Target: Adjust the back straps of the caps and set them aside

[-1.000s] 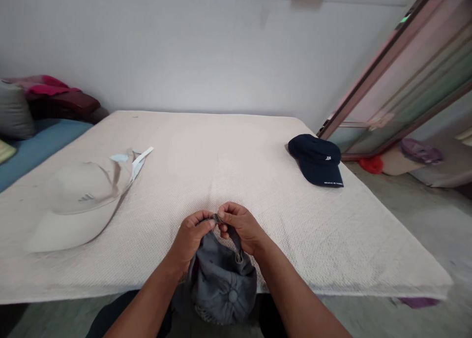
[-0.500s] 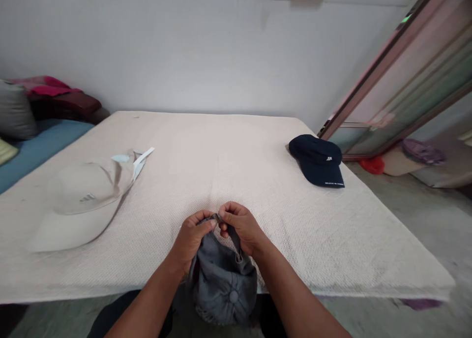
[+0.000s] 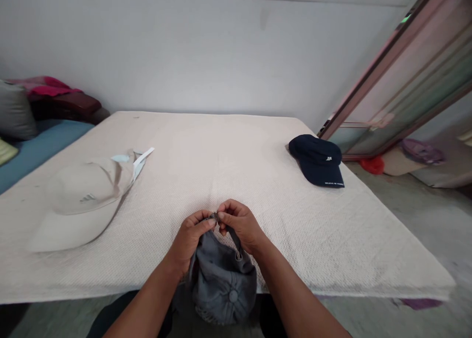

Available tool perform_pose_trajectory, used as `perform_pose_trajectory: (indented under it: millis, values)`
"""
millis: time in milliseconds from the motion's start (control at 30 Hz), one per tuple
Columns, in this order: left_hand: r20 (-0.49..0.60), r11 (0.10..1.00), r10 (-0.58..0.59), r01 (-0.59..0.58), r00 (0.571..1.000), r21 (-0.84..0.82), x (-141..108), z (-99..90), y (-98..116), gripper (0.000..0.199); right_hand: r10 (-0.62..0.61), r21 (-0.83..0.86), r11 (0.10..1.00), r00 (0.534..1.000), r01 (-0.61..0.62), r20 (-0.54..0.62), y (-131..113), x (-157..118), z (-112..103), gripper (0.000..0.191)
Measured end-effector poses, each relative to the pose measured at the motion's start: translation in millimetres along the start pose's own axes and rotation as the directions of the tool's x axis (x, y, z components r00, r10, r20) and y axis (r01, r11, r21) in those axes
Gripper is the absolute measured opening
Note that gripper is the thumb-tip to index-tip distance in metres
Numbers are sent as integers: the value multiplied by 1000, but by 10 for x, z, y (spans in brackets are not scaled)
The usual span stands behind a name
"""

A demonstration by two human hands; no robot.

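A dark grey baseball cap (image 3: 224, 279) hangs at the near edge of the table, its top button facing me and its back strap uppermost. My left hand (image 3: 193, 237) pinches the left part of the strap by the buckle. Close beside it, my right hand (image 3: 239, 225) pinches the strap's other part between thumb and fingers. The fingertips nearly meet at the small buckle, whose details are partly covered. To the left lies a beige cap (image 3: 84, 195) with a white tag. A navy cap (image 3: 316, 160) rests at the far right.
A pale textured cloth covers the table (image 3: 206, 151), which reaches back to a grey wall. On the left are a blue seat (image 3: 47, 141) and a grey cushion (image 3: 16, 111). A glass-panelled frame (image 3: 391, 77) stands at the right, near a red item (image 3: 372, 165) on the floor.
My right hand has risen very slightly, and the grey cap has shifted a little with the fingers at the buckle. Both hands keep their pinch; the other caps have not moved.
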State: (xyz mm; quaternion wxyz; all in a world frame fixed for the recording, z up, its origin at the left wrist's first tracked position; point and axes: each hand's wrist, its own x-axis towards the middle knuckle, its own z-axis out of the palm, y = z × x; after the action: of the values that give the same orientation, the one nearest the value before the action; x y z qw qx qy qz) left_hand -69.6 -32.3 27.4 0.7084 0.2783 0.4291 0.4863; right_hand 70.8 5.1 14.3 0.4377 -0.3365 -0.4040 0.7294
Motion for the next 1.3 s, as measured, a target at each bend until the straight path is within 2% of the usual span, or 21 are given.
perform_pose_trajectory:
  millis: [267,533,667,767,867,1067,1133,1300]
  values:
    - [-22,999,-4,3,1000,-33,-12,9,5,9,-4,-23,1000,1000,4,14,-20,-4,9,16]
    - [52,1000,7,-8,999,12,-36,5,32,3,17,-10,1000,998,-16,58,-26,-22,-6,16]
    - [36,1000,-17,17,999,3,-35,-7,44,6,44,-30,999,995,-42,85,-51,-33,-30,17]
    - [-6,998,-31,31,999,61,-17,-36,55,11,35,-104,994,992,-22,121,-65,-42,-48,19]
    - [-76,992,-6,16,997,127,5,-64,53,14,-29,-261,963,991,61,128,-51,-58,-51,18]
    - [-118,990,25,-8,993,140,19,-32,25,15,-193,-568,804,981,176,31,-18,-88,-14,5]
    - [-134,993,10,6,991,118,20,-12,23,15,-214,-595,783,977,184,21,-12,-80,-3,6]
    - [-134,997,23,-13,991,75,31,-1,28,24,-210,-572,801,978,180,13,20,-44,1,5]
